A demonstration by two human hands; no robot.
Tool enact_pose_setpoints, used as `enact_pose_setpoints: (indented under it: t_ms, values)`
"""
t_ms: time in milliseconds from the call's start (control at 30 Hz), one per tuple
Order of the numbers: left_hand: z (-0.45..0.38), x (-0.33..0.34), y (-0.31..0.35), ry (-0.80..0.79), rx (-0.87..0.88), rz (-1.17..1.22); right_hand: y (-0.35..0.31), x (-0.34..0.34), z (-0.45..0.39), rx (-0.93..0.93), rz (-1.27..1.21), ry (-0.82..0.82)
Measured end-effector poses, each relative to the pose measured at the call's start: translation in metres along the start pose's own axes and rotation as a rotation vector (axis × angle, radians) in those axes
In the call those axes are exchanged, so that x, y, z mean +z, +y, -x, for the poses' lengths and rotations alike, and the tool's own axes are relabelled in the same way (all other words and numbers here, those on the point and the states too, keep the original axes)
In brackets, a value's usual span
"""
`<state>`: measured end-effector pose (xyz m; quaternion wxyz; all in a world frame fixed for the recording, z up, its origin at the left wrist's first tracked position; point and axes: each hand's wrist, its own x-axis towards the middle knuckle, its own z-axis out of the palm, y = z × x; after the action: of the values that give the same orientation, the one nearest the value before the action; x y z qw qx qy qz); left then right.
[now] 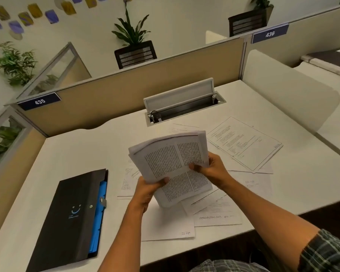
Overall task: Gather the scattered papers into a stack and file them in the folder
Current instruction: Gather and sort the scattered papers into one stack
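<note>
Person at desk (71, 154), approx. centre. Stack of papers (171, 163) held tilted above desk surface; left hand (147, 190) grasps its lower-left edge, thumb on top, remaining fingers hidden behind sheets. Right hand (212, 169) grasps right edge, thumb over printed text, other fingers hidden. Loose papers (243, 142) lie scattered on desk, partly covered by stack and arms; their print too small to read. Folder (71, 216), black w/ blue inserts, lies closed at left, well apart from stack.
</note>
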<state>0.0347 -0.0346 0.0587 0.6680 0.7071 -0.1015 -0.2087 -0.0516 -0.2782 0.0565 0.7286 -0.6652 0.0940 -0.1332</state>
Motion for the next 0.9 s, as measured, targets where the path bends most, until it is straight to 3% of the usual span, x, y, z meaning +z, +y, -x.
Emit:
enact_pose_setpoints:
  t_ms: [100, 200, 300, 400, 567, 900]
  values:
    - [0.002, 0.003, -0.014, 0.058, -0.063, -0.022, 0.017, -0.014, 0.009, 0.043, 0.157, -0.074]
    - [-0.005, 0.005, -0.009, 0.125, -0.083, -0.012, 0.030, -0.030, 0.014, 0.122, 0.422, 0.100]
    - [-0.012, 0.003, -0.004, 0.183, -0.073, 0.049, 0.047, -0.051, 0.016, 0.303, 1.012, 0.325]
    - [-0.016, -0.005, -0.008, 0.259, -0.087, 0.045, 0.060, -0.056, 0.019, 0.465, 1.426, 0.230]
    - [-0.016, -0.020, -0.025, 0.370, -0.140, 0.112, 0.060, -0.048, 0.014, 0.491, 1.485, 0.167]
    - [-0.006, -0.037, -0.035, 0.417, -0.225, 0.124, 0.053, -0.040, 0.010, 0.566, 1.190, 0.189]
